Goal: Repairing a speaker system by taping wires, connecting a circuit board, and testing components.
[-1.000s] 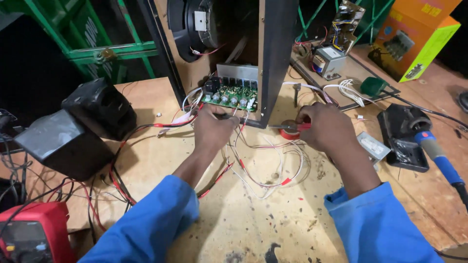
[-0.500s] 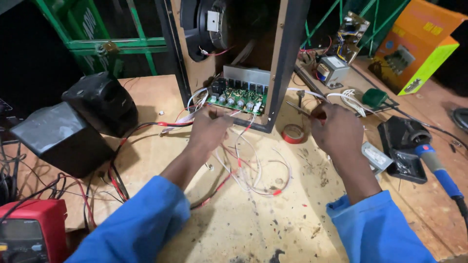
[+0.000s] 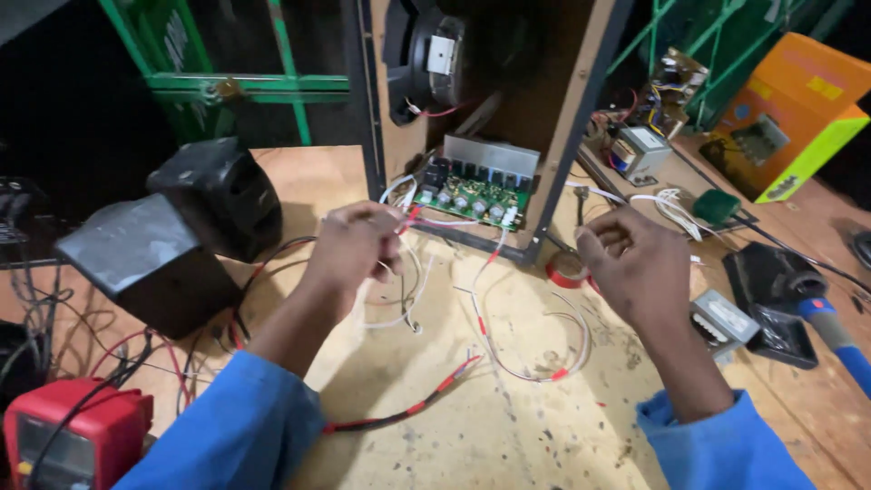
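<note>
White and red wires (image 3: 410, 238) at frame centre, below the green circuit board (image 3: 472, 192) | left hand (image 3: 349, 247) pinches them | right hand (image 3: 632, 263) loosely curled, holding nothing, right of centre

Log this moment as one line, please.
left hand: pinching white wires | right hand: empty, raised beside red tape roll | green circuit board behind

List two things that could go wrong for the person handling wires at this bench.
1. The left hand pinches thin wires that run to the green circuit board; a tug could tear a joint loose.
2. The right hand hangs above loose wire loops and may snag them.
</note>
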